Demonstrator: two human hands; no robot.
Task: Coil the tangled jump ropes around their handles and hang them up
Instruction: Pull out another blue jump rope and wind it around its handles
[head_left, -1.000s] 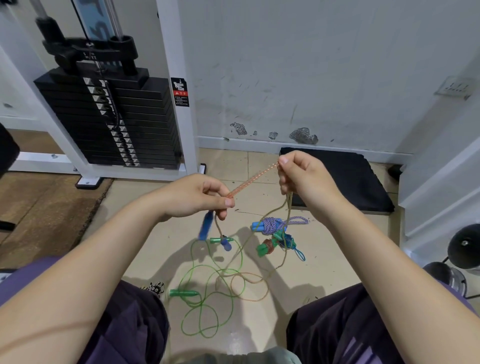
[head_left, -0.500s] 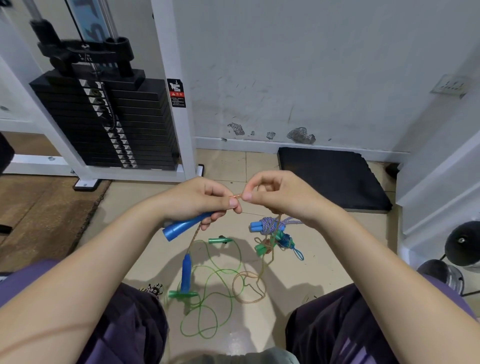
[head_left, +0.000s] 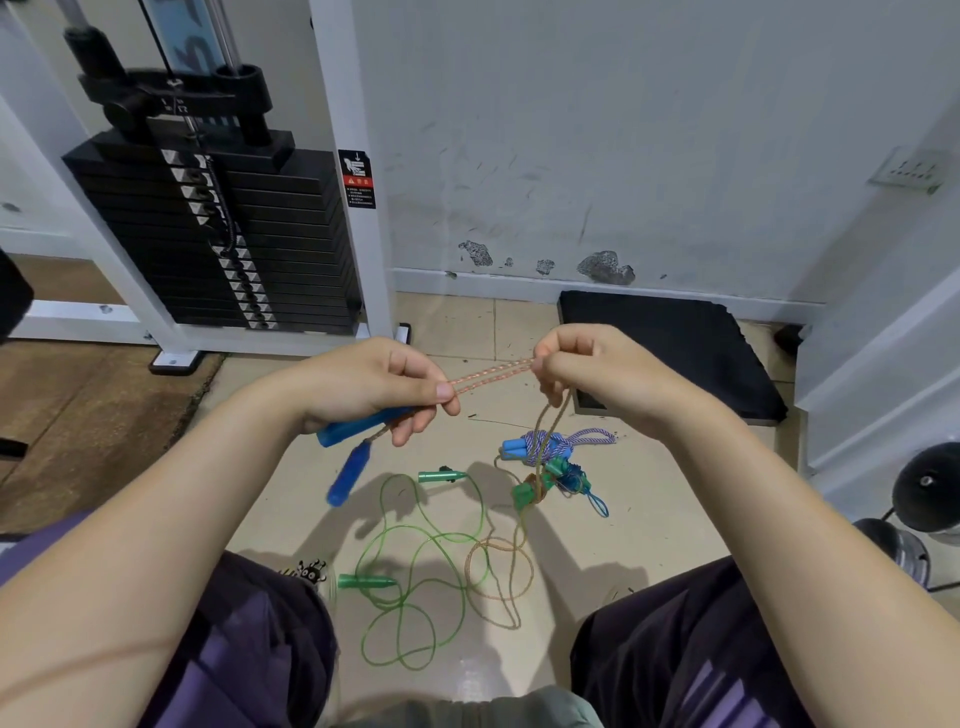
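Observation:
My left hand (head_left: 387, 387) grips one blue handle (head_left: 358, 428) of an orange rope (head_left: 491, 373) and pinches two strands of that rope. A second blue handle (head_left: 349, 475) dangles just below it. My right hand (head_left: 597, 376) pinches the doubled strands at their other end, stretched taut between both hands. From the right hand the rope drops to a loose loop (head_left: 498, 571) on the floor. A green rope (head_left: 415, 582) with green handles lies tangled on the tiles. A coiled purple-white rope (head_left: 545, 446) and a blue-green bundle (head_left: 556, 478) lie beyond it.
A black weight stack (head_left: 218, 244) in a white frame stands at the left. A black mat (head_left: 670, 353) lies against the wall on the right. Dark round weights (head_left: 930, 488) sit at the far right. My knees frame the ropes below.
My hands have drawn apart from almost touching, stretching a doubled length of orange rope between them. The dangling blue handle has swung up toward my left hand.

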